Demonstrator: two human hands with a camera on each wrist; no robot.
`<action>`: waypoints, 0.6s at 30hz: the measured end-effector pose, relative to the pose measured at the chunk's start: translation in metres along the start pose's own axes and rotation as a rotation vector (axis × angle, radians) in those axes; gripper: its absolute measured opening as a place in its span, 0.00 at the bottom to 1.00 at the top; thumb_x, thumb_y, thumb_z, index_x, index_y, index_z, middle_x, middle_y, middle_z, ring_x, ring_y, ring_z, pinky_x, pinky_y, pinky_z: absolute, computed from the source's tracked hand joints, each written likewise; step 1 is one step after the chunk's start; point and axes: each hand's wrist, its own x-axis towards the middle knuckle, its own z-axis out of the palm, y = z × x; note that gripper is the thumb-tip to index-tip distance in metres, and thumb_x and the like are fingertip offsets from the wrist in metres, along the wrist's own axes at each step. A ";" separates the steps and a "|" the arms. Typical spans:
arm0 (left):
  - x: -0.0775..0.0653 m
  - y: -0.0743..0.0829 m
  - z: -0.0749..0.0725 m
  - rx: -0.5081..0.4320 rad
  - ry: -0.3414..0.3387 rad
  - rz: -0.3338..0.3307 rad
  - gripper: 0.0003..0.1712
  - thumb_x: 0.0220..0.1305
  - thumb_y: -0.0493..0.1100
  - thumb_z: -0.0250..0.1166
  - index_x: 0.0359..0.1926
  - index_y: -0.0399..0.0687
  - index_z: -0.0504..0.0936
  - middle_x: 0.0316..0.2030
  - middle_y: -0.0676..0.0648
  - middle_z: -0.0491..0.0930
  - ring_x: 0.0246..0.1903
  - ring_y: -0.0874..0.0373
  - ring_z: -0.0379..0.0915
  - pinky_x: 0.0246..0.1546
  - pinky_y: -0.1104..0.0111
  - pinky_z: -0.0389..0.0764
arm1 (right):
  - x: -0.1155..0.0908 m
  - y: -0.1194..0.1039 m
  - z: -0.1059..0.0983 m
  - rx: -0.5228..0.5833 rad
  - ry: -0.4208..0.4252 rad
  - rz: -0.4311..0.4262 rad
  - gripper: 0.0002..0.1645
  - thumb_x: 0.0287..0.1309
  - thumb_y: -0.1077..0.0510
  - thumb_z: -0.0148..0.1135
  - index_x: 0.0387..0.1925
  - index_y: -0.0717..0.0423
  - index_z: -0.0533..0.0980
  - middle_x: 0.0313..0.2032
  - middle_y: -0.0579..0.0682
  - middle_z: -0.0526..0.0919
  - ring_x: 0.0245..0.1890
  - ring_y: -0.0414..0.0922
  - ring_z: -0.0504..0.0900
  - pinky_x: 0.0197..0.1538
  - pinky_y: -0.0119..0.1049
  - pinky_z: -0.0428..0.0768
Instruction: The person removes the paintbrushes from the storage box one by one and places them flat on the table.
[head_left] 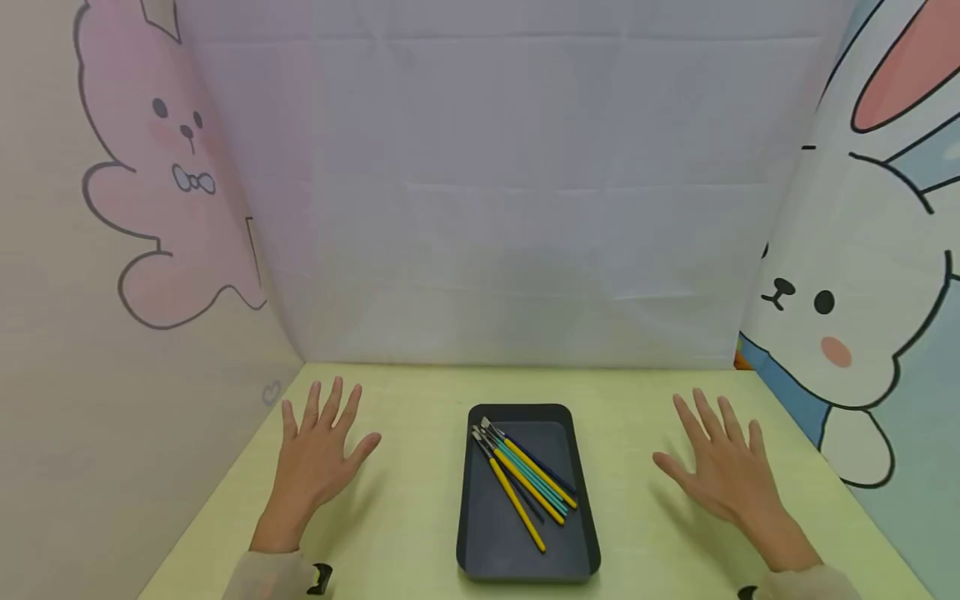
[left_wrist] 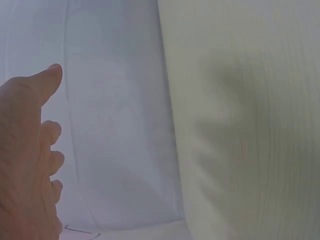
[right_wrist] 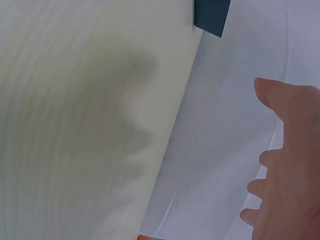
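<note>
Between the two hands a dark grey rectangular tray sits on the pale yellow table. Several paintbrushes lie in a loose bundle inside it, with yellow, teal and dark blue handles and their bristle ends toward the far left corner. To the left of the tray, my left hand is spread over the table with its fingers straight, holding nothing. On the other side my right hand is likewise spread, empty, thumb toward the tray. Both hands cast soft shadows on the tabletop, seen in the wrist views.
A white sheet hangs behind the table's far edge. The left wall carries a pink cartoon animal, and the right wall a white cartoon rabbit. The pale wood-grained tabletop stretches around the tray.
</note>
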 end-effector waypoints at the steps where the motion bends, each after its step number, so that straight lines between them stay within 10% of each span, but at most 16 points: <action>1: 0.001 0.001 0.000 -0.004 -0.004 0.002 0.50 0.76 0.71 0.55 0.85 0.50 0.56 0.84 0.38 0.48 0.84 0.35 0.33 0.76 0.29 0.32 | 0.001 0.000 -0.001 0.004 -0.006 0.000 0.57 0.68 0.27 0.60 0.85 0.48 0.52 0.82 0.63 0.55 0.79 0.71 0.52 0.70 0.81 0.49; 18: 0.003 0.009 0.000 -0.096 -0.026 0.008 0.50 0.76 0.70 0.56 0.85 0.47 0.55 0.83 0.35 0.49 0.82 0.33 0.39 0.77 0.30 0.41 | 0.029 -0.022 -0.017 0.108 -0.073 -0.035 0.56 0.70 0.31 0.63 0.84 0.57 0.55 0.80 0.68 0.56 0.77 0.75 0.54 0.68 0.82 0.56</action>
